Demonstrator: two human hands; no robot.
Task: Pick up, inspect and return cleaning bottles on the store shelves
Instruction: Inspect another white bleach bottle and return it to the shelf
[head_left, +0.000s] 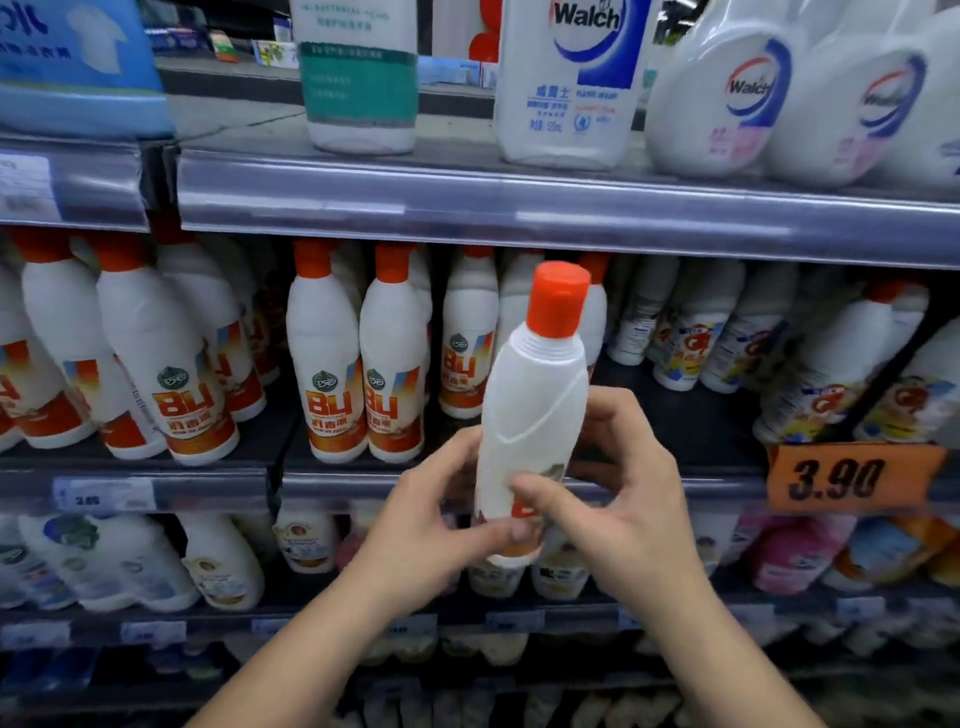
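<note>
In the head view, both hands hold one white bottle (530, 415) upright in front of the shelves, its top tipped slightly to the right. The left hand (426, 525) grips the lower part from the left, fingers curled against the bottle's side and the thumb reaching toward its base. The right hand (618, 493) grasps it from the right, thumb laid across the front over the label and fingers wrapped behind the body. The bottle's plain white side faces the camera; only a sliver of orange label shows beside the right thumb. Its orange cap (558, 299) stands well above both hands, level with the caps of the bottles behind. The base sits just below the hands, in the air, in front of the shelf edge (363, 486).

The middle shelf behind carries rows of matching bottles (358, 358) with orange caps and orange labels, standing upright and packed side by side. To the right on the same shelf stand other white bottles (691, 332) with multicoloured labels. An orange price tag (852, 480) reading 3.90 hangs on the shelf edge at right.

The upper shelf (519, 208) holds large white jugs (571, 78) marked Walch, a bottle with a teal label (358, 73) and a blue container (78, 62) at left. The lower shelf holds white and pink bottles (800, 556), blurred.
</note>
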